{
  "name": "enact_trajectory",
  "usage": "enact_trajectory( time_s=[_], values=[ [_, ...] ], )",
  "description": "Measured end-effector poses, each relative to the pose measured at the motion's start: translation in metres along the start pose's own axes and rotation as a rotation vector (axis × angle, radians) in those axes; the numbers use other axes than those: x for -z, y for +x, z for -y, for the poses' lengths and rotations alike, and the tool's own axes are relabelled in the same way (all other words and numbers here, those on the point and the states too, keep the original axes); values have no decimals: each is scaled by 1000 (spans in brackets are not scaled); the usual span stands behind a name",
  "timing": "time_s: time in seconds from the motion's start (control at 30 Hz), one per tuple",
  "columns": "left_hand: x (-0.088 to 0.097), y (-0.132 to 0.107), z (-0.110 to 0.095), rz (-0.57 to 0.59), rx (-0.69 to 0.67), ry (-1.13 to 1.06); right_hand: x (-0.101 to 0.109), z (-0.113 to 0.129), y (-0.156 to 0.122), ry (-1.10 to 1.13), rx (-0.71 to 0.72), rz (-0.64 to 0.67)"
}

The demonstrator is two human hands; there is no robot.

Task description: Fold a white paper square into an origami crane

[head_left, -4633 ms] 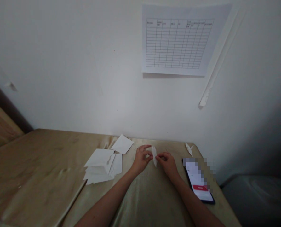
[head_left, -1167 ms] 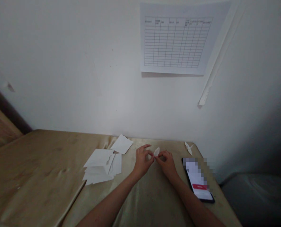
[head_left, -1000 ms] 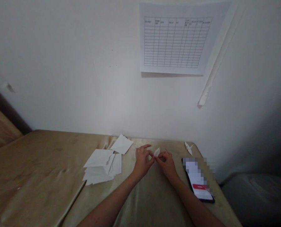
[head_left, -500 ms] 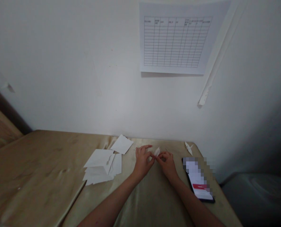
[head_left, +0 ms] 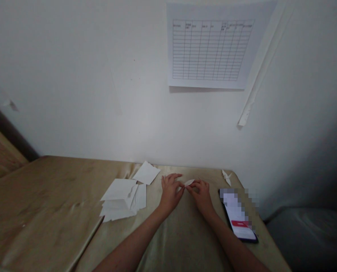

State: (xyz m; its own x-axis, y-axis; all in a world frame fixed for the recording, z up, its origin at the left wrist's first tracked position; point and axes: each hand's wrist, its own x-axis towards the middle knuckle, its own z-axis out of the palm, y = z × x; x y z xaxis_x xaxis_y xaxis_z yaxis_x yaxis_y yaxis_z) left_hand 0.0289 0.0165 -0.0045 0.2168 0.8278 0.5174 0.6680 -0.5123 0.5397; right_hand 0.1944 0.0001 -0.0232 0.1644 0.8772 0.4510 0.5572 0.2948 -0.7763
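Note:
My left hand (head_left: 169,190) and my right hand (head_left: 200,193) meet over the tan table (head_left: 57,211) near its far edge. Between their fingertips they pinch a small folded white paper piece (head_left: 189,182), which lies low and nearly flat. Both hands have thumb and forefinger closed on it; the other fingers of my left hand stretch out above.
A loose pile of white paper sheets (head_left: 123,198) lies left of my hands, with one sheet (head_left: 146,172) apart behind it. A phone (head_left: 238,220) with a lit screen lies to the right. A small folded paper crane (head_left: 226,176) sits near the far right corner. A printed table sheet (head_left: 212,47) hangs on the wall.
The folded paper stood upright between my fingers 4.6 s ago; it has been turned and lowered until it lies nearly flat. My hands stayed in the same spot.

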Motion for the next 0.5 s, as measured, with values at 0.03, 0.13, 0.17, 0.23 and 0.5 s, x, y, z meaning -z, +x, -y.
enact_trajectory(
  time_s=[0.03, 0.13, 0.17, 0.23, 0.5],
  values=[
    [1, 1, 1, 0, 7, 0, 3, 0, 1, -45, 28, -15],
    [2, 2, 2, 13, 27, -5, 11, 1, 3, -194, 132, -83],
    [3, 3, 2, 19, 30, -5, 14, 2, 4, -239, 178, -77],
    [3, 2, 2, 31, 29, -2, 18, 4, 5, -323, 256, -40],
    [1, 0, 0, 84, 22, 14, 19, 10, 4, -412, 314, 135]
  ],
)
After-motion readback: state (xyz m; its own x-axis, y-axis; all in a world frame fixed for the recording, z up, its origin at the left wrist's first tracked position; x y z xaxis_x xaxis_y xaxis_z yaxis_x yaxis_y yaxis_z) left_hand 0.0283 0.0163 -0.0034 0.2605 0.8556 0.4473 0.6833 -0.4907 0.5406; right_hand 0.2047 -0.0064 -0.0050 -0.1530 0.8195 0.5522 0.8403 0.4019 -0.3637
